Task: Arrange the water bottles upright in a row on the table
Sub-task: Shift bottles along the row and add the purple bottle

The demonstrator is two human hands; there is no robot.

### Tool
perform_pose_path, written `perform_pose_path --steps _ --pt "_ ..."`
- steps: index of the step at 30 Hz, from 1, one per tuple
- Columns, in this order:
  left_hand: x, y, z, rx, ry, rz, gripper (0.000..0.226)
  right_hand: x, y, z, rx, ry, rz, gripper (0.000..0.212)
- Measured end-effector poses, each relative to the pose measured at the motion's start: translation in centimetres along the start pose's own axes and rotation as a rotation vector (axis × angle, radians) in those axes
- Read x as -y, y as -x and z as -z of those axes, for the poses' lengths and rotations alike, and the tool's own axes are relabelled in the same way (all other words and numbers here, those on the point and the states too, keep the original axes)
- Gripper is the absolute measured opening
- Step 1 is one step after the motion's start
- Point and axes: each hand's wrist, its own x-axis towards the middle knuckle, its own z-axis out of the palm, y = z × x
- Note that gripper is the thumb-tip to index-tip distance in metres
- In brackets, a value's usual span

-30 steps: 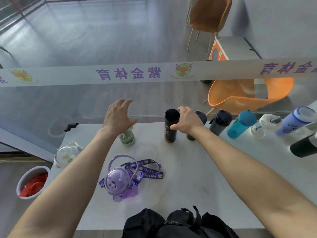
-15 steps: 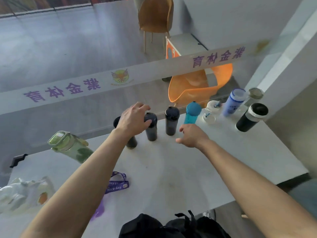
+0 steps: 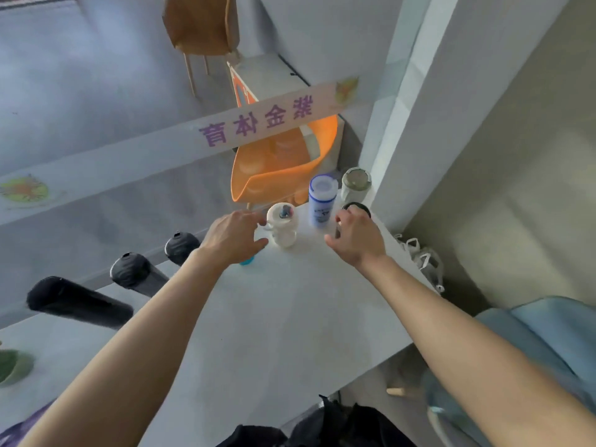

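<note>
Three black bottles (image 3: 135, 274) stand in a row along the far edge of the white table (image 3: 290, 317). My left hand (image 3: 235, 237) is cupped over the top of a teal bottle (image 3: 247, 261); only its base shows. Just right of it stands a white bottle with a straw lid (image 3: 283, 227), then a blue-and-white bottle (image 3: 322, 201) and a grey-lidded bottle (image 3: 355, 183). My right hand (image 3: 358, 237) curls around a black bottle with a white rim (image 3: 356, 208), mostly hidden behind the fingers.
A green bottle (image 3: 14, 366) lies at the left edge. A black bag (image 3: 322, 427) sits at the near edge. A wall pillar (image 3: 451, 124) bounds the table's right corner, with a plastic bag (image 3: 422, 259) and a blue chair (image 3: 532, 343) beside it. Glass with a banner (image 3: 254, 124) runs behind.
My view has swung right. My left hand left the black bottle and moved onto the teal one. My right hand moved from near the teal bottle to the white-rimmed black bottle.
</note>
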Motion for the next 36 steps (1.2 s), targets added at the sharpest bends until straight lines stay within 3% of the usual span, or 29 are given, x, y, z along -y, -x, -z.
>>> perform_pose_path --steps 3,6,8,10,13,16,21,26,30,36 --pt "-1.0 -1.0 -0.9 0.015 0.003 0.005 0.044 -2.3 -2.3 -0.3 -0.057 0.052 -0.03 0.07" --pt "-0.8 -0.7 -1.3 0.037 -0.014 0.052 0.043 -2.9 -4.6 -1.6 0.134 0.086 -0.144 0.112" --pt "-0.1 0.1 -1.2 0.047 -0.022 0.1 0.043 -3.0 -5.6 -2.7 0.222 0.083 -0.172 0.104" --pt "1.2 1.2 -0.9 0.045 -0.028 0.144 0.043 -2.7 -6.1 -2.8 0.208 0.077 -0.168 0.081" --pt "3.0 3.1 -0.3 0.04 -0.016 0.212 0.045 -0.6 -5.4 -2.3 0.204 0.173 -0.074 0.07" --pt "4.8 5.2 0.7 0.008 0.046 0.265 0.046 4.5 -3.3 -2.0 0.281 0.204 0.087 0.065" --pt "9.6 9.8 2.5 -0.046 0.064 0.346 0.024 15.3 0.8 -2.6 0.409 0.131 0.283 0.054" --pt "17.0 16.5 4.3 -0.122 0.092 0.374 0.031 26.5 5.8 -5.6 0.448 0.159 0.415 0.055" --pt "24.4 22.4 5.7 -0.186 0.088 0.368 0.035 34.9 9.7 -8.6 0.464 0.155 0.433 0.062" --pt "35.1 29.9 7.0 -0.293 0.07 0.393 0.036 45.6 14.0 -11.5 0.454 0.115 0.451 0.053"
